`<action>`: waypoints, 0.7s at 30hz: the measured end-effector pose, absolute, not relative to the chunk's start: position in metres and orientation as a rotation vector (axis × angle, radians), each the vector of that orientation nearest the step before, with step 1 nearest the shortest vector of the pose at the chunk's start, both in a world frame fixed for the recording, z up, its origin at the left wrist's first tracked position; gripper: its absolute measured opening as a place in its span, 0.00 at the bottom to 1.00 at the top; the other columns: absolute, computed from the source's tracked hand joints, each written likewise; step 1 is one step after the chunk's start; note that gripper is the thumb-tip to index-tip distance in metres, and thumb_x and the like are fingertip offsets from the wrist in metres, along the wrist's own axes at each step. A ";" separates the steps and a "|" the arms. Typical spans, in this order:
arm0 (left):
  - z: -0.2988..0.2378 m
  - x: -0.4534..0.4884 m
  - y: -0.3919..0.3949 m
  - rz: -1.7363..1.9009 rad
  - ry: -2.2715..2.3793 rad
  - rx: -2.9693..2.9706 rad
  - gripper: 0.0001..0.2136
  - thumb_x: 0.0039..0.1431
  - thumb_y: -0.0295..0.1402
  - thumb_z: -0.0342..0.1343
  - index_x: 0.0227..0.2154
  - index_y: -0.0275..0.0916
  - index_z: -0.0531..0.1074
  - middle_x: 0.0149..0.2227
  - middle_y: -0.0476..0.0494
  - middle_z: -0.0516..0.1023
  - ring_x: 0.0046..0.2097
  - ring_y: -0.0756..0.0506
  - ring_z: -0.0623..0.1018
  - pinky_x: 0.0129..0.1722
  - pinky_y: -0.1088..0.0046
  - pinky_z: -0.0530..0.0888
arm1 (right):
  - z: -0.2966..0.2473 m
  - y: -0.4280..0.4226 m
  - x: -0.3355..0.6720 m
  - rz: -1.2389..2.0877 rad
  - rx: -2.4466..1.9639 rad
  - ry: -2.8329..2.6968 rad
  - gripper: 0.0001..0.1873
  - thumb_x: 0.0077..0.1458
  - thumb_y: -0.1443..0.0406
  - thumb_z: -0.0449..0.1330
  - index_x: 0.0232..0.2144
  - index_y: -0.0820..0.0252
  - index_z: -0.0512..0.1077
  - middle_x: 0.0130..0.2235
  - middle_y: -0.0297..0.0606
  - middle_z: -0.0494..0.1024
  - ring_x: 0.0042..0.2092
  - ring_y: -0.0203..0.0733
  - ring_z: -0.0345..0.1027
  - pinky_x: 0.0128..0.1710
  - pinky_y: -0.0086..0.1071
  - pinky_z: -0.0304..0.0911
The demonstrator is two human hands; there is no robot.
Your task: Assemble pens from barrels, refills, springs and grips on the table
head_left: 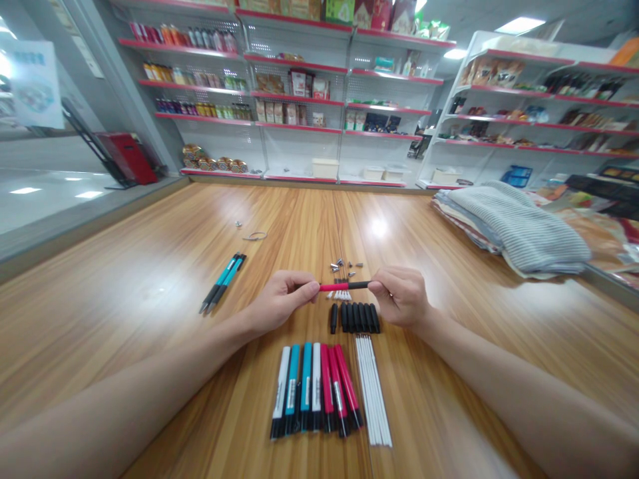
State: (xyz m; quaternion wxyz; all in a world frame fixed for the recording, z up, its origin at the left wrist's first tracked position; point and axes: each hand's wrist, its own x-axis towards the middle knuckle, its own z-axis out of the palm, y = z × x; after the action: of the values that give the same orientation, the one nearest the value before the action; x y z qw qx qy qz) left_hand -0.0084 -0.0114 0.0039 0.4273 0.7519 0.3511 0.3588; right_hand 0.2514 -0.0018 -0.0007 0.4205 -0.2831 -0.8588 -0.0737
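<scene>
Between my two hands a pen (334, 287) with a pink barrel and a black grip is held level above the table. My left hand (284, 299) pinches its pink end, and my right hand (402, 296) pinches the black end. Just below lie several black grip sleeves (359, 317) in a row. Closer to me are white, blue and pink pen barrels (315, 386), side by side. White refills (373, 392) lie to their right. Behind the held pen are small metal tips (339, 263) and small white parts (340, 295), partly covered by it.
Two blue pens (222, 283) with black grips lie left of my left hand. A thin ring (255, 236) and a tiny metal piece (238, 224) are farther back. Folded cloths (519, 226) sit at the right. Stocked shelves (299, 93) stand beyond the wooden table (164, 233).
</scene>
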 end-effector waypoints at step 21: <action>0.006 -0.005 -0.016 0.936 0.955 1.849 0.24 0.64 0.43 0.41 0.21 0.33 0.71 0.18 0.50 0.61 0.22 0.52 0.63 0.25 0.75 0.59 | -0.003 -0.002 0.250 -0.171 -0.704 -2.162 0.15 0.61 0.65 0.52 0.21 0.59 0.60 0.20 0.31 0.59 0.23 0.33 0.53 0.25 0.31 0.46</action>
State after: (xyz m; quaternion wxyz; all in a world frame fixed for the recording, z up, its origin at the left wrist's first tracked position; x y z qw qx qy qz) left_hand -0.0045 -0.0165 0.0059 0.4170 0.7365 0.3804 0.3728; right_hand 0.2502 -0.0019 -0.0027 0.4177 -0.2805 -0.8615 -0.0682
